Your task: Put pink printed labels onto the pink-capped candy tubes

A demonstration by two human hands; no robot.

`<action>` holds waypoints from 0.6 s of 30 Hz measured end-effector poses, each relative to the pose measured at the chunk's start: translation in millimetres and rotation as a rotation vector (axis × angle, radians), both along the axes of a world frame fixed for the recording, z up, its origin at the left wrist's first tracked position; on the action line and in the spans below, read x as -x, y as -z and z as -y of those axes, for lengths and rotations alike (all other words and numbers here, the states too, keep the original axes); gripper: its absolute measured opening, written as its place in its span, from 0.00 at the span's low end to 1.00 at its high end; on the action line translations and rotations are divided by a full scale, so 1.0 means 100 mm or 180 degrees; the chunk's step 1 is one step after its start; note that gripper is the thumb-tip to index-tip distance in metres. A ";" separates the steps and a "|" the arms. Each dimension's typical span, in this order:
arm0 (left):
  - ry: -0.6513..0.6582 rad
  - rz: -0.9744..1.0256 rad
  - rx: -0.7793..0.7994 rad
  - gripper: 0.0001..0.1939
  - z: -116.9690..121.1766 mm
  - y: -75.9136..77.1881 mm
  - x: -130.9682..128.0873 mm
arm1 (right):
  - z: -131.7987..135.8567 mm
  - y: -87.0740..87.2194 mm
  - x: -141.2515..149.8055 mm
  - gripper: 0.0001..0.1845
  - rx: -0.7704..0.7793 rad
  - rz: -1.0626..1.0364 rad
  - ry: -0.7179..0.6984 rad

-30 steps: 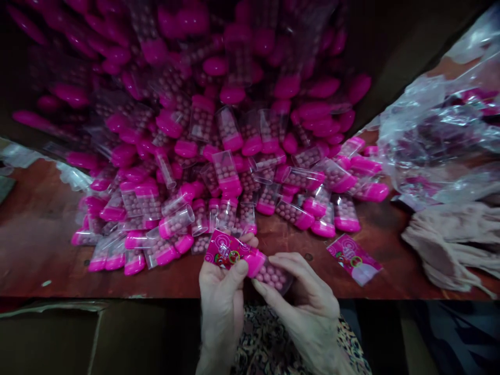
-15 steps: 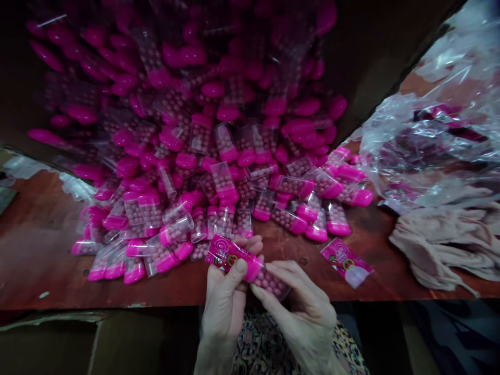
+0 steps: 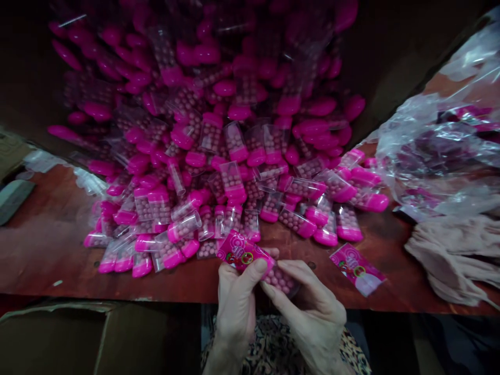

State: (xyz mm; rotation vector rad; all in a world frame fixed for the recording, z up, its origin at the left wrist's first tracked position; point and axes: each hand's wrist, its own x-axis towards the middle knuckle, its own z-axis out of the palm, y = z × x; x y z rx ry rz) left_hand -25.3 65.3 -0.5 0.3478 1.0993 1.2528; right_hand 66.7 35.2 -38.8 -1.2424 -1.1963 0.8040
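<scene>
My left hand (image 3: 236, 299) pinches a pink printed label sleeve (image 3: 240, 253) at the pink-capped end of a clear candy tube (image 3: 279, 279) full of small pink balls. My right hand (image 3: 312, 307) grips the tube's clear body from the right, fingers curled around it. Both hands hover at the near edge of a reddish-brown table (image 3: 47, 245). Just beyond them lies a big heap of identical pink-capped candy tubes (image 3: 234, 156).
One loose pink label sleeve (image 3: 357, 268) lies on the table right of my hands. Crumpled clear plastic bags (image 3: 441, 151) and beige cloth gloves (image 3: 457, 258) sit at the right. A cardboard box flap (image 3: 78, 317) shows below the table at the left.
My hands stay closed on the same tube and label, the left thumb shifting slightly over the sleeve. The view has drifted a little, so everything sits slightly further right in the picture.
</scene>
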 end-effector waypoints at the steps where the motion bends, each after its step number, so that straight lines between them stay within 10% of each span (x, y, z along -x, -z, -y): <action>1: 0.0032 -0.0031 0.0016 0.05 0.01 0.00 0.00 | 0.00 0.00 0.00 0.17 -0.0012 -0.0019 -0.0008; 13: 0.0364 0.0296 -0.0025 0.08 0.04 0.06 0.02 | 0.06 -0.03 -0.01 0.21 -0.0316 0.0466 0.0077; 18: -0.0109 0.0415 0.0141 0.11 0.03 0.08 0.07 | 0.05 -0.03 -0.03 0.21 0.0370 0.0342 -0.0199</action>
